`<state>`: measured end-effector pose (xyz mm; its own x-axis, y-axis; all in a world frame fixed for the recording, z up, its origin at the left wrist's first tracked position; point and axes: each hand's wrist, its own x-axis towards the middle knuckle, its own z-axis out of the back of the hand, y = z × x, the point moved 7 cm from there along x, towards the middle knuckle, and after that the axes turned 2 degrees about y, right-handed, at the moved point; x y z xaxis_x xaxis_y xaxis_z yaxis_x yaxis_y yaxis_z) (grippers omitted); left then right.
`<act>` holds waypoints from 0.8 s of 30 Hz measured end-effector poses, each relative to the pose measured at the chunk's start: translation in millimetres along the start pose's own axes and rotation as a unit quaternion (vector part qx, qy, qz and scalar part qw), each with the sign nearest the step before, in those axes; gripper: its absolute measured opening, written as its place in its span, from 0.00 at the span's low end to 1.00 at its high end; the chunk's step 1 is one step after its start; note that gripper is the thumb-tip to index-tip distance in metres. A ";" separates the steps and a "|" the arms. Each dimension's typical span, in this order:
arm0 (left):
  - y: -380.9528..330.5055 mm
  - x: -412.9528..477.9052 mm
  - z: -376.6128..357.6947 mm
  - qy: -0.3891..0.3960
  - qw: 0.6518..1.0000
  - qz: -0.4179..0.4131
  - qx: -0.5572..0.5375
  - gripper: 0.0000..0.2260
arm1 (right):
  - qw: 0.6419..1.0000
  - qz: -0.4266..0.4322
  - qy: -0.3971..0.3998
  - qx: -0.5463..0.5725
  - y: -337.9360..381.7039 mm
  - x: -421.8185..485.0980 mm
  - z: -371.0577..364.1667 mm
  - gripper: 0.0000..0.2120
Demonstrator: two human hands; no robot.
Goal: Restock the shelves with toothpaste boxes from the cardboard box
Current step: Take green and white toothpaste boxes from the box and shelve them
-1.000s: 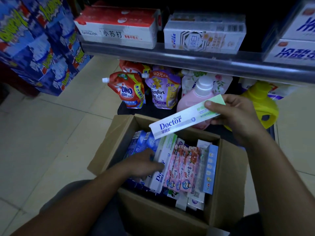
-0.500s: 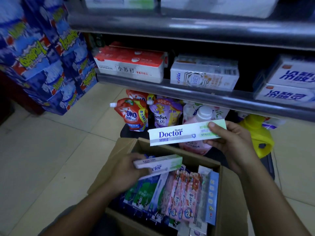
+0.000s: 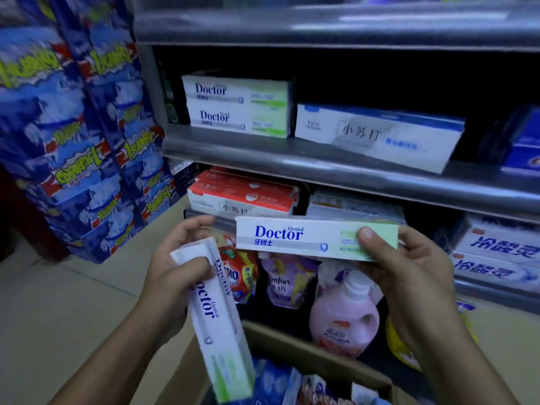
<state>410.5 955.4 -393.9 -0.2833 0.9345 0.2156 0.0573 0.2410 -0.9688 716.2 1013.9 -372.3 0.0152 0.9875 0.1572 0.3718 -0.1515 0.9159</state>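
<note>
My right hand (image 3: pixel 409 267) grips a white and green Doctor toothpaste box (image 3: pixel 292 238) by its green end, held level in front of the lower shelf. My left hand (image 3: pixel 172 267) holds a second Doctor toothpaste box (image 3: pixel 216 320) that points down toward the cardboard box (image 3: pixel 315 355). Only the far rim of the cardboard box shows at the bottom, with more toothpaste boxes (image 3: pixel 292 387) inside. Two Doctor boxes (image 3: pixel 236 105) are stacked at the left end of the upper grey shelf (image 3: pixel 292 156).
Blue and white boxes (image 3: pixel 377 133) lie next to the Doctor stack. Red toothpaste boxes (image 3: pixel 245 194) sit on the lower shelf. Detergent pouches (image 3: pixel 239 273) and a pink bottle (image 3: pixel 344 314) stand on the floor level. Blue packs (image 3: pixel 73 135) are stacked at left.
My view has tilted up, bringing the upper shelf in. My left hand has lifted its Doctor box out of the cardboard box and turned it on end. My right hand has kept its box level.
</note>
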 end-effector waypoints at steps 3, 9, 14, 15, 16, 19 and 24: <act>-34.0 17.9 -15.0 0.074 0.997 -0.006 0.010 0.29 | 0.998 0.057 0.004 -0.004 24.1 6.0 -31.6 0.18; -80.2 57.2 -4.3 0.097 0.995 -0.027 0.001 0.30 | 0.992 0.123 0.010 0.013 47.6 25.2 -83.4 0.23; -113.5 95.1 9.7 0.077 0.996 -0.032 0.025 0.30 | 0.980 0.184 -0.062 -0.036 55.5 54.0 -116.7 0.18; -118.9 101.4 11.2 0.076 0.996 -0.035 0.031 0.30 | 0.976 0.194 -0.080 -0.066 58.8 59.8 -121.0 0.17; -123.7 107.0 12.5 0.078 0.995 -0.039 0.040 0.30 | 0.969 0.204 -0.093 -0.103 62.4 65.5 -124.8 0.16; -133.2 121.3 16.6 0.087 0.994 -0.043 0.050 0.30 | 0.945 0.229 -0.100 -0.210 74.1 79.5 -137.8 0.15; -137.3 145.6 33.0 0.041 0.997 -0.028 0.058 0.27 | 0.930 0.209 -0.072 -0.294 78.3 104.7 -160.4 0.15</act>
<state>329.8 1049.7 -233.5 -0.2030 0.9400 0.2743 -0.0690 0.2658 -0.9616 598.0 1098.3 -224.9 0.1846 0.8257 0.5330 -0.2665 -0.4800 0.8358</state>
